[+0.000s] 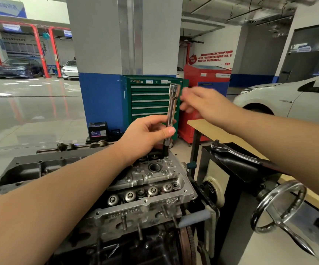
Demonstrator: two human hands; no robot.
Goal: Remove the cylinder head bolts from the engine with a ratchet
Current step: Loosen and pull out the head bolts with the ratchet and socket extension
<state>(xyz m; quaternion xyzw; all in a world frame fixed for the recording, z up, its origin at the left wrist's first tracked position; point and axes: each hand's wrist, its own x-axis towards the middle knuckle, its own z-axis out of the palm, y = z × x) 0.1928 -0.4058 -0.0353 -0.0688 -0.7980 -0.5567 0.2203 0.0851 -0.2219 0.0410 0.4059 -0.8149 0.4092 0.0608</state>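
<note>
Pinching the extension bar upright in the left hand, its tip sitting in the cylinder head just below; right hand blurred beside the top, seemingly released; ratchet lying under the right forearm; keeping the bar plumb while fitting it.

The engine sits in the middle. An extension bar stands upright in its far end, the left hand around it, the right hand just right of its top. A ratchet lies on the stand right of the engine; a tool cabinet stands behind.
</note>
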